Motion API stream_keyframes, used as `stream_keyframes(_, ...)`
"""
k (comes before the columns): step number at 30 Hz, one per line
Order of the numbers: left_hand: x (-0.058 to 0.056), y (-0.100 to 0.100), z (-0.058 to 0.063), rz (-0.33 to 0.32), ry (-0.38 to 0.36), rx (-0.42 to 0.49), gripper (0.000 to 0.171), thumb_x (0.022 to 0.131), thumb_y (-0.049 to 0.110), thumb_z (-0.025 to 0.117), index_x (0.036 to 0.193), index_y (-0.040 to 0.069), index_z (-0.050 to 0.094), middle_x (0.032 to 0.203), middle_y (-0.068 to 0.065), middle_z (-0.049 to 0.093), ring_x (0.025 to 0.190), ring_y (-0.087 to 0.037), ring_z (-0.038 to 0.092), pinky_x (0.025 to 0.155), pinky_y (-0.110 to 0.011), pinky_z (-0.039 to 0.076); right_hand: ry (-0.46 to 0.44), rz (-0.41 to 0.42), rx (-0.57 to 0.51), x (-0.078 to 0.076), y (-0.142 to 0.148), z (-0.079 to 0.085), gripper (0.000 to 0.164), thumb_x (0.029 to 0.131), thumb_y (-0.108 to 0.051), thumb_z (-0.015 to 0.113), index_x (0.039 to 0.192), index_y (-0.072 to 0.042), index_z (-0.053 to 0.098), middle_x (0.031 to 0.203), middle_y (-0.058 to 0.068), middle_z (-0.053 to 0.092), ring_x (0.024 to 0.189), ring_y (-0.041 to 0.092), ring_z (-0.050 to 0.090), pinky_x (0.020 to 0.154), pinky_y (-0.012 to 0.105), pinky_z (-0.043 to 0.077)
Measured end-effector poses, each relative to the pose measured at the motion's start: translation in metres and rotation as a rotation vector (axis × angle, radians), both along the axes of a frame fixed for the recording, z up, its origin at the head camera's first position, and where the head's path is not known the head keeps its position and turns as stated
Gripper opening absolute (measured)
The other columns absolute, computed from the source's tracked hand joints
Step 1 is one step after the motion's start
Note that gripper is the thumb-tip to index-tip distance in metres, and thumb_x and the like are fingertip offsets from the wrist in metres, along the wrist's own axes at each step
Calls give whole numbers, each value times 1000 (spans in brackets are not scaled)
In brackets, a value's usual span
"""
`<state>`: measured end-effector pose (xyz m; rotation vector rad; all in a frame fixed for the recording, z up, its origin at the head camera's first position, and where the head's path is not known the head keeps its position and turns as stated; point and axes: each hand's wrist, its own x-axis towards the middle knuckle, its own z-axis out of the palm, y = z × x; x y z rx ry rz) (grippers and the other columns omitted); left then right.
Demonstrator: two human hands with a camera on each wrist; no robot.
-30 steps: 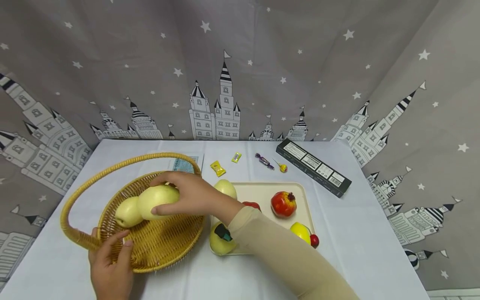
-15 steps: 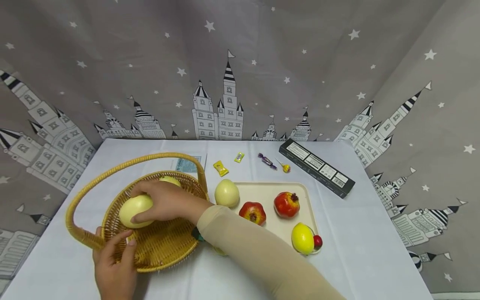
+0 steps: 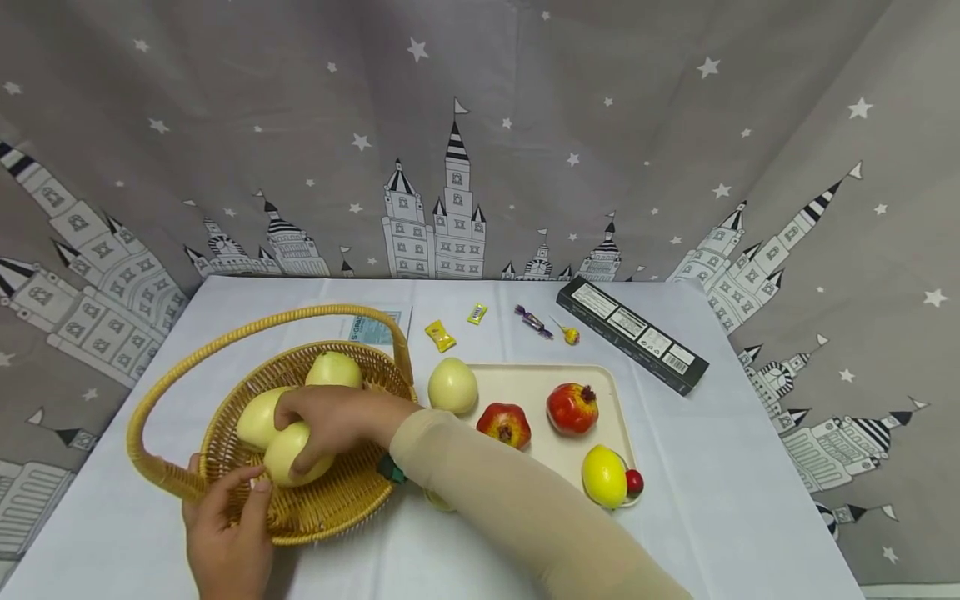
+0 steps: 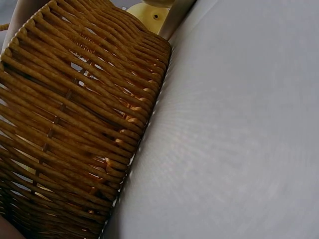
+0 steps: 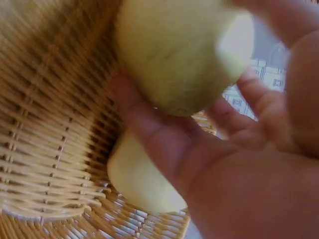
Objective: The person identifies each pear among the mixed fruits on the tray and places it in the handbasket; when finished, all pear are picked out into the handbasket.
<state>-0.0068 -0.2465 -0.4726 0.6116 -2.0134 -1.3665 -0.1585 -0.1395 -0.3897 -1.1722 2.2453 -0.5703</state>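
A yellow wicker basket [image 3: 330,508] with a tall arched handle stands at the left in the head view. My left hand [image 3: 228,533] grips its near left rim beside the handle's base. In the left wrist view the basket's woven side [image 4: 84,99] fills the left part. My right hand [image 3: 341,425] reaches into the basket and holds a pale yellow pear [image 3: 292,454], thumb and fingers around it. The same pear [image 5: 174,55] shows large in the right wrist view. Two more pears lie in the basket, one at the left [image 3: 258,417] and one at the back [image 3: 333,369].
A cream tray [image 3: 551,454] right of the basket bears a pale round fruit [image 3: 453,386], two pomegranates [image 3: 572,408], a lemon [image 3: 604,477] and a cherry [image 3: 633,482]. My right sleeve crosses its near left corner. Wrapped sweets [image 3: 440,336], a lollipop [image 3: 572,336] and a black box [image 3: 633,333] lie behind.
My right hand has carried its pear left into the basket, then toward the basket's near side, uncovering the left and back pears. The left hand keeps its hold on the rim.
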Motion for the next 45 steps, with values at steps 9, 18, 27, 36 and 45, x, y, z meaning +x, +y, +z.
stream_keyframes(9, -1, 4, 0, 7, 10, 8, 17, 89, 5, 63, 104, -2, 68, 155, -8, 29, 141, -7, 18, 115, -29, 10, 82, -2, 155, 8, -10, -3, 54, 70, -41, 85, 112, -29, 54, 111, -17, 48, 95, -5, 45, 77, 10, 36)
stream_keyframes(18, -4, 4, 0, -9, -7, 10, 19, 90, 7, 63, 107, 0, 69, 155, -6, 29, 141, -7, 17, 115, -31, 10, 196, -19, 153, 11, 3, 22, 51, 80, -50, 73, 122, -27, 56, 115, -17, 52, 95, -3, 49, 80, 13, 39)
stream_keyframes(27, -3, 4, 1, -8, 33, 14, 20, 89, 4, 62, 107, -1, 69, 154, -8, 30, 141, -8, 18, 115, -29, 11, -60, -21, -273, 8, 73, 56, 27, 90, -35, 68, 111, -20, 60, 100, -15, 59, 89, -7, 55, 79, 9, 44)
stream_keyframes(36, -2, 3, 0, 38, -21, 11, 21, 90, 8, 64, 108, 1, 70, 155, -5, 29, 141, -7, 17, 115, -31, 12, -85, -250, -527, -14, 143, 27, 27, 88, -26, 72, 109, -13, 62, 105, -8, 61, 100, 6, 56, 81, 21, 51)
stream_keyframes(45, -1, 1, -1, 7, 2, 21, 21, 89, 6, 63, 108, 0, 69, 156, -6, 26, 142, -9, 16, 115, -31, 11, 222, -471, -315, -31, 158, -15, 41, 84, -36, 74, 119, -20, 62, 123, -4, 55, 118, 17, 50, 102, 31, 39)
